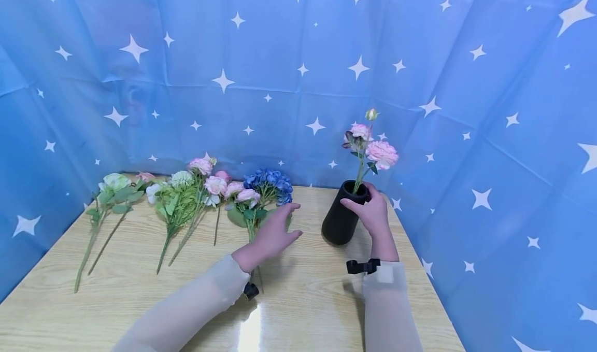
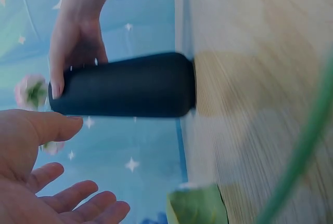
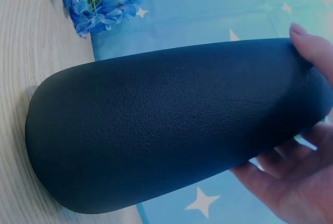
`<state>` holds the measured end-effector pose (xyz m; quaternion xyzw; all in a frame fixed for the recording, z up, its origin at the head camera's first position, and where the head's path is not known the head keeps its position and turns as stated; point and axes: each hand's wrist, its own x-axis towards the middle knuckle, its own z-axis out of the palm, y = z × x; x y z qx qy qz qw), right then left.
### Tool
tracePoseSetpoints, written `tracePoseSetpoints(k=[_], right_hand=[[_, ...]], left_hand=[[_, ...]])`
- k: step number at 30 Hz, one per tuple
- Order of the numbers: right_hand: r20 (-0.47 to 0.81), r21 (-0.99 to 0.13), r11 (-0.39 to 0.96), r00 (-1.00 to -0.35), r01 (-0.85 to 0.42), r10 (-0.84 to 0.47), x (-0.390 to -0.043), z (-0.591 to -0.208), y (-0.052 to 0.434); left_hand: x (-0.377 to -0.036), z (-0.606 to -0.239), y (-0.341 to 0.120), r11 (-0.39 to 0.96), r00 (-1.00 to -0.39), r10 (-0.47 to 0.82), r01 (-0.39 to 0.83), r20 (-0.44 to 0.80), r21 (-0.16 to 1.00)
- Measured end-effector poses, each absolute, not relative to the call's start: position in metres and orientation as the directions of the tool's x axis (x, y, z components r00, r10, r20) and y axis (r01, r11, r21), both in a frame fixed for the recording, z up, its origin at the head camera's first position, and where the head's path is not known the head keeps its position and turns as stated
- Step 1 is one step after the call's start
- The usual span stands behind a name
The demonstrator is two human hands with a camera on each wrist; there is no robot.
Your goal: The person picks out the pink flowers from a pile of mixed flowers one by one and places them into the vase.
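Right hand (image 1: 370, 212) curled round the upper part of a tall matte black vase with a tapering body (image 1: 342, 220), thumb on the near side of the rim and fingers wrapped behind, grasping it upright on the right part of a pale wooden table (image 1: 140, 300), near the far edge. Rising from the vase mouth, a thin green stem with pink ruffled blooms and a small bud (image 1: 373, 147), seen whole only in the head view. Left hand (image 1: 275, 233) hanging just above the table, left of the vase and apart from it, fingers spread and relaxed, gripping nothing, over the stems of a pink-and-blue flower bunch (image 1: 254, 194). Farther left, laid flat in a row, a bunch of pink and white flowers with green leaves (image 1: 186, 196) and, at the far left, a pale green flower on a long stem (image 1: 109, 196). From the left wrist view, the open palm (image 2: 47, 182) with empty fingers, and beyond it the vase (image 2: 125, 86) with right-hand fingertips (image 2: 57, 86) on its rim, a detail hidden from above. From the right wrist view, close up, the grained surface of the vase (image 3: 166, 125), the thumb tip (image 3: 312, 42) pressed on it, fingers below, and blue hydrangea petals (image 3: 104, 3) behind. All round, a blue star-printed cloth backdrop (image 1: 298, 72).
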<state>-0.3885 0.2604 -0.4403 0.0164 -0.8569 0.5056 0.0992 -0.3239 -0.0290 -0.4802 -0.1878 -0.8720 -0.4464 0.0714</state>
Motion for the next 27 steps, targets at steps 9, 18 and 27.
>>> tracePoseSetpoints(k=[9,18,27], right_hand=[[0.166,-0.863,0.494,-0.983,-0.108,0.076,-0.388,-0.439,0.26],[0.175,-0.86,0.496,-0.982,-0.115,0.076,-0.389,-0.438,0.261],[0.163,-0.855,0.508,-0.984,-0.105,0.071,-0.387,-0.436,0.26]], left_hand=[[-0.329,-0.492,-0.074,0.525,-0.948,0.136,0.316,0.289,0.79],[-0.331,-0.509,-0.105,0.587,-0.977,0.051,0.197,0.207,0.785],[-0.335,-0.517,-0.129,0.651,-0.998,0.003,0.05,0.063,0.757]])
